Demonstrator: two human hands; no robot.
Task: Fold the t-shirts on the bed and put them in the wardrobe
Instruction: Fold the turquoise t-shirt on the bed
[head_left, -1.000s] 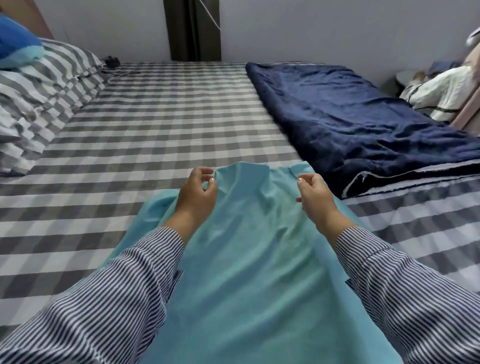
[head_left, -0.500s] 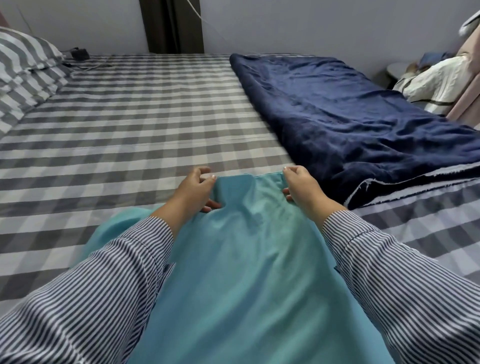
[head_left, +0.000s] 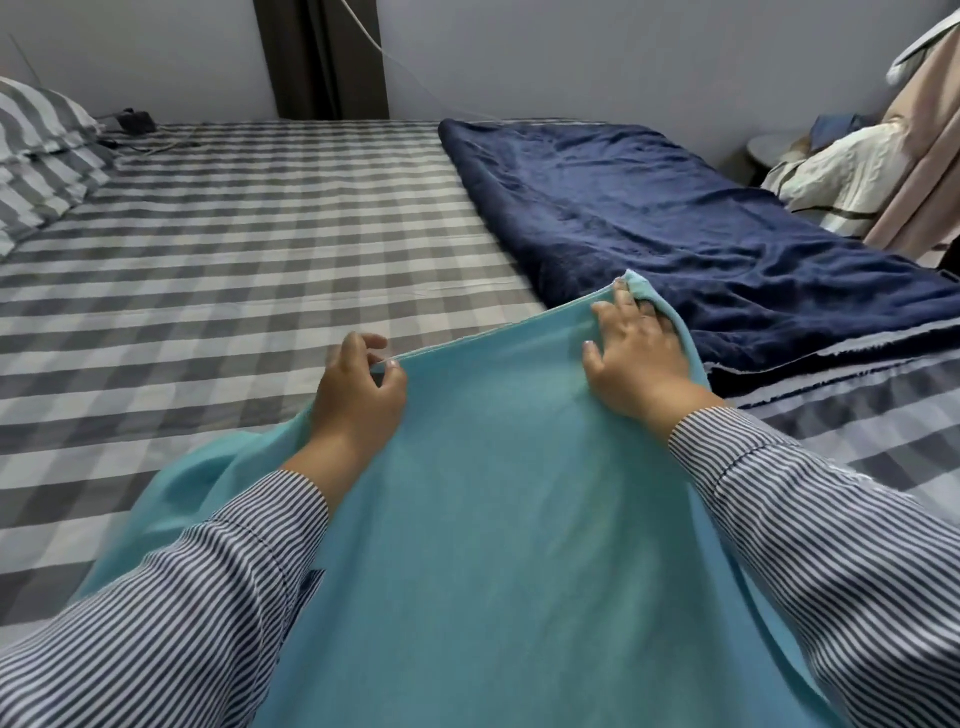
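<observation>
From the head camera, a light turquoise cotton t-shirt (head_left: 498, 519) spreads over the near edge of the bed with the grey-and-white checked sheet (head_left: 234, 249). The left hand (head_left: 358, 395) pinches the shirt's far hem between thumb and fingers. The right hand (head_left: 636, 353) grips the hem's right corner, which seems bunched under its curled fingers. A dark navy plush blanket (head_left: 675, 223) lies along the bed's right edge, touching the shirt's corner. Striped pillows (head_left: 41, 150) sit at the far left corner.
</observation>
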